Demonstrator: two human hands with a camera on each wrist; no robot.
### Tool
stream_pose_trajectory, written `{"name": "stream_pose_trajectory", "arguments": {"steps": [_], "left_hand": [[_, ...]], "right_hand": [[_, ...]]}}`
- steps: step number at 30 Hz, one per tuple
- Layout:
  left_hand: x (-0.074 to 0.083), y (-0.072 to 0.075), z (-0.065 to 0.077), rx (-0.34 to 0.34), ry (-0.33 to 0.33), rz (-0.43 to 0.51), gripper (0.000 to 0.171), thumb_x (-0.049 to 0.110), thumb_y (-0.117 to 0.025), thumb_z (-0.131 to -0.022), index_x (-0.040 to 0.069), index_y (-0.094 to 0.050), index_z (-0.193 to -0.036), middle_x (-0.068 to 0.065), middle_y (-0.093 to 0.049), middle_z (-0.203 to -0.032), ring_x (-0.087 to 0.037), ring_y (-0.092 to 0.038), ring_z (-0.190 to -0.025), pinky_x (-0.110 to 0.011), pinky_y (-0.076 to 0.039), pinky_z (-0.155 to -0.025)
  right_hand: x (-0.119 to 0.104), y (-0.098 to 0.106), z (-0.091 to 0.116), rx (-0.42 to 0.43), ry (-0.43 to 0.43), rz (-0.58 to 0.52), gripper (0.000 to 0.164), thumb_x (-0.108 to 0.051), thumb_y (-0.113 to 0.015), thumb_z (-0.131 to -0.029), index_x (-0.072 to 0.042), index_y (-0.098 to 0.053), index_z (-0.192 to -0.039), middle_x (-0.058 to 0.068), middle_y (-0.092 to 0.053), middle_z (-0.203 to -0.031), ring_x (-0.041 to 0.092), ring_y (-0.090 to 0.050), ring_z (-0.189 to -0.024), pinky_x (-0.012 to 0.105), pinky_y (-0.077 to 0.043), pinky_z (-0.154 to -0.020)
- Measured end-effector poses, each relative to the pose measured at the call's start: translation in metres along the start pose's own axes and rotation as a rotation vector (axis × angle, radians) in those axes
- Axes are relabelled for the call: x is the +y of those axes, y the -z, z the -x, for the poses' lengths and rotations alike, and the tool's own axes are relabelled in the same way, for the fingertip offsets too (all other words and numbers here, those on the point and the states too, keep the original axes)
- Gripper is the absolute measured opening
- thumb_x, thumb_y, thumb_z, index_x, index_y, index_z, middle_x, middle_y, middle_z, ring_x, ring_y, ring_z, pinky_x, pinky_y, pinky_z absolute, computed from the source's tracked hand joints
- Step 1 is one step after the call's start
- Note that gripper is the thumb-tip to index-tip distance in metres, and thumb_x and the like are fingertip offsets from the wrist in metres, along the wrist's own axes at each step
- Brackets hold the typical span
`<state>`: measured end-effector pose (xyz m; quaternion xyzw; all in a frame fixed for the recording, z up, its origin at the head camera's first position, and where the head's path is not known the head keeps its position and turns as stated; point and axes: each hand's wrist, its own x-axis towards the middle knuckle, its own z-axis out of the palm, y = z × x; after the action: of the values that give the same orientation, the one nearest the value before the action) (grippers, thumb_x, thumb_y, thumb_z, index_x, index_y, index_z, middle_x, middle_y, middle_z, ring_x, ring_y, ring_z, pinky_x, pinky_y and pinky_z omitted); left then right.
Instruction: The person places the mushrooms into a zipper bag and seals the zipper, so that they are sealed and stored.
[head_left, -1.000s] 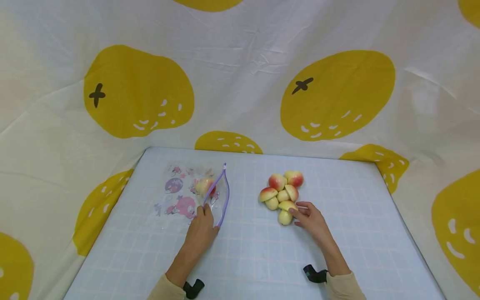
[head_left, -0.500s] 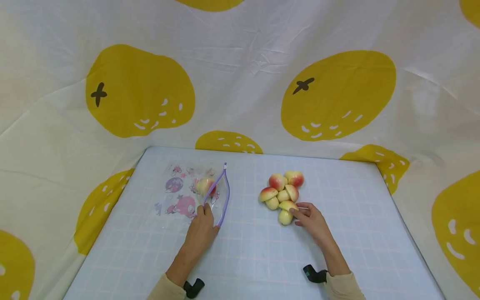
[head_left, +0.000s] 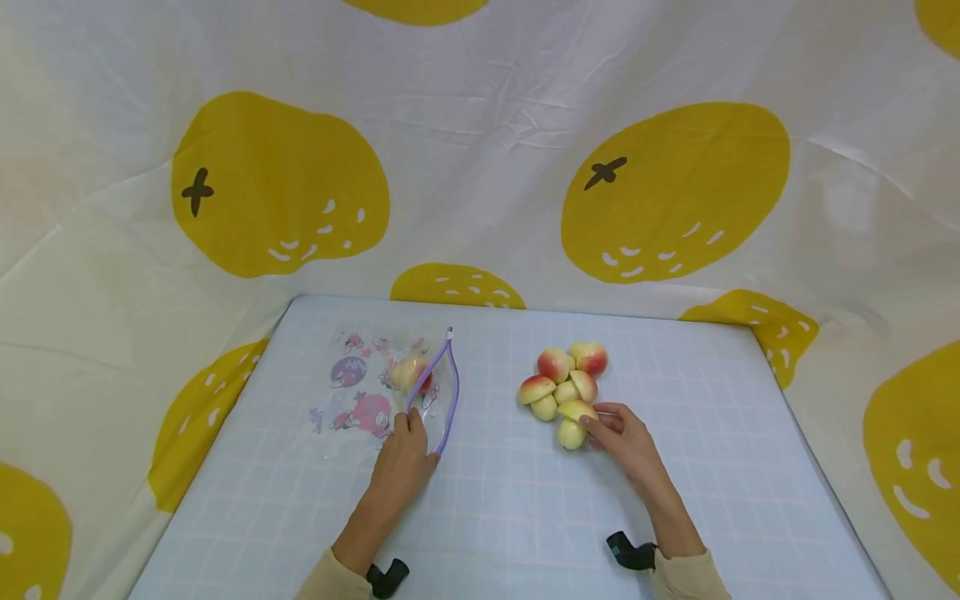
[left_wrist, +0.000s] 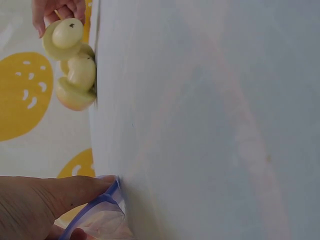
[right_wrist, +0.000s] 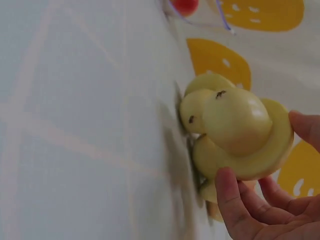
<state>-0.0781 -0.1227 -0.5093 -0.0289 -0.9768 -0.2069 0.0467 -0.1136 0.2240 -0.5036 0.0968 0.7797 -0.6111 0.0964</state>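
Observation:
My left hand (head_left: 403, 461) grips the near part of the mouth of a clear zip bag (head_left: 372, 412), printed with pink and purple cartoons and edged in purple. In the left wrist view, the thumb (left_wrist: 82, 192) presses against its purple rim (left_wrist: 112, 192). A yellow-and-red mushroom (head_left: 408, 372) lies inside the bag. My right hand (head_left: 621, 437) holds the nearest yellow mushroom (head_left: 572, 432) by its cap. In the right wrist view, the thumb and fingertips (right_wrist: 228, 185) touch opposite sides of that cap. Several red-capped mushrooms (head_left: 537, 390) cluster just beyond it.
A pale blue checked cloth covers the table (head_left: 510, 517). Behind it hangs a white curtain (head_left: 480, 167) with large yellow fruit prints. The bag lies on the left half, the mushroom cluster right of centre. A black wrist camera (head_left: 630, 550) sits on the right wrist.

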Motion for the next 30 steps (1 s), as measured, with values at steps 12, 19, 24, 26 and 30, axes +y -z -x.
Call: {"name": "stream_pose_trajectory", "arguments": {"steps": [12,19,24,26,30], "left_hand": [[-0.001,-0.001,0.000,-0.009,0.010,0.008,0.082,0.012,-0.087,-0.077,-0.022,-0.040,-0.135,-0.028,-0.047,-0.108,-0.033,-0.062,-0.071,-0.044,-0.056,-0.069],[-0.001,-0.001,0.001,0.004,0.000,0.009,0.082,0.011,-0.088,-0.076,-0.023,-0.041,-0.134,-0.028,-0.047,-0.107,-0.034,-0.062,-0.070,-0.044,-0.056,-0.069],[-0.001,-0.001,0.002,0.011,-0.006,0.009,0.082,0.011,-0.088,-0.076,-0.023,-0.041,-0.134,-0.028,-0.047,-0.106,-0.033,-0.062,-0.070,-0.044,-0.056,-0.068],[-0.001,-0.002,0.001,0.012,-0.006,0.009,0.082,0.011,-0.088,-0.076,-0.023,-0.041,-0.134,-0.027,-0.047,-0.106,-0.033,-0.062,-0.070,-0.044,-0.056,-0.068],[-0.001,-0.001,0.001,0.010,-0.003,0.007,0.082,0.011,-0.088,-0.076,-0.022,-0.041,-0.134,-0.027,-0.047,-0.106,-0.033,-0.062,-0.070,-0.044,-0.056,-0.068]], "right_hand": [[-0.025,-0.012,0.005,-0.043,0.099,-0.067,0.056,-0.025,-0.075,-0.092,0.003,-0.050,-0.134,0.023,-0.060,-0.126,0.016,-0.065,-0.101,0.031,-0.055,-0.084],[-0.040,-0.027,-0.001,-0.080,0.156,-0.100,0.055,-0.021,-0.075,-0.092,0.004,-0.050,-0.134,0.024,-0.060,-0.124,0.020,-0.065,-0.103,0.031,-0.056,-0.083],[-0.052,-0.041,-0.006,-0.115,0.198,-0.124,0.054,-0.018,-0.075,-0.092,0.004,-0.051,-0.134,0.023,-0.061,-0.124,0.020,-0.065,-0.102,0.033,-0.055,-0.084],[-0.057,-0.047,-0.008,-0.126,0.215,-0.129,0.053,-0.017,-0.075,-0.092,0.005,-0.051,-0.134,0.023,-0.061,-0.124,0.021,-0.065,-0.101,0.033,-0.055,-0.084],[-0.066,-0.060,-0.012,-0.146,0.257,-0.159,0.049,-0.012,-0.074,-0.092,0.007,-0.053,-0.132,0.024,-0.062,-0.121,0.021,-0.065,-0.100,0.033,-0.056,-0.083]]}}
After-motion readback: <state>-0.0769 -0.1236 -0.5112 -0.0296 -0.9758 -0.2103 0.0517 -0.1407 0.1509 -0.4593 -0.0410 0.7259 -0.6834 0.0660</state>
